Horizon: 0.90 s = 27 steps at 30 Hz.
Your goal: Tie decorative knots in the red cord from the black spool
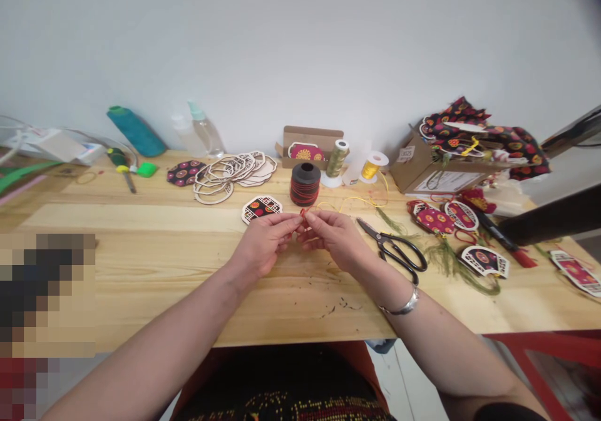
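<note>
My left hand (267, 238) and my right hand (331, 233) meet above the middle of the table. Between their pinched fingertips is a piece of red cord (303, 213), small and partly hidden by the fingers. Just behind my hands stands a dark spool (305, 184) wound with red cord. A patterned ornament with a pale cut-out frame (261, 209) lies beyond my left hand. Black-handled scissors (394, 245) rest on the table to the right of my right hand, their blades pointing toward the back left.
Pale cut-out frames (235, 173), a green thread cone (335, 159) and a yellow thread spool (374, 165) stand or lie behind. At right are a cardboard box (413, 164) of fabric, tasselled ornaments (483, 262) and a black post (549, 215). A screwdriver (123, 170) lies at left.
</note>
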Available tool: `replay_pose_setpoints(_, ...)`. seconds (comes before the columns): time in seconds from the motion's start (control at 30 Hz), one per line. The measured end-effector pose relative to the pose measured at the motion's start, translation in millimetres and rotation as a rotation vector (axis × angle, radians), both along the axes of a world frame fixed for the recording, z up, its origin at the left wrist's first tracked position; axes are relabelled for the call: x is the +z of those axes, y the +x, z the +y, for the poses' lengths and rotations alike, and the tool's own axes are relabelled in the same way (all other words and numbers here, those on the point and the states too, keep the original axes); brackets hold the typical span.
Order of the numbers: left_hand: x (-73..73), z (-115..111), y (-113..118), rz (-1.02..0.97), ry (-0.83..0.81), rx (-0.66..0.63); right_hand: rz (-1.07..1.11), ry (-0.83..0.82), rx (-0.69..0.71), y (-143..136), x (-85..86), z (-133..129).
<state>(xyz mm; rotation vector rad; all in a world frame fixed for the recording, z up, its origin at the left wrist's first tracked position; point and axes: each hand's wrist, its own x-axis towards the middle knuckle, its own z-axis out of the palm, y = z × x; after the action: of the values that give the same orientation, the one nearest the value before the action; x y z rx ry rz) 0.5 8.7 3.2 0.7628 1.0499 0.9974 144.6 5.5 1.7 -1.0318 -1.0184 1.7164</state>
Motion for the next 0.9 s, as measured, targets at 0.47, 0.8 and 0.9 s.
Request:
replay_pose_setpoints(0.47,-2.0,-1.1,-0.5,0.029,0.013,-0.055,-0.061,0.114,-0.058,-1.5,-5.8,2.4)
replay_pose_setpoints(0.8,-3.8,-0.9,-2.0,0.006,0.006,-0.056,-0.088,0.104,-0.091,-1.7,-4.5,3.1)
replay_pose_setpoints(0.9,-3.5,-0.6,-2.3,0.005,0.006,-0.059,-0.092,0.117,-0.091,-1.6,-4.4,2.9)
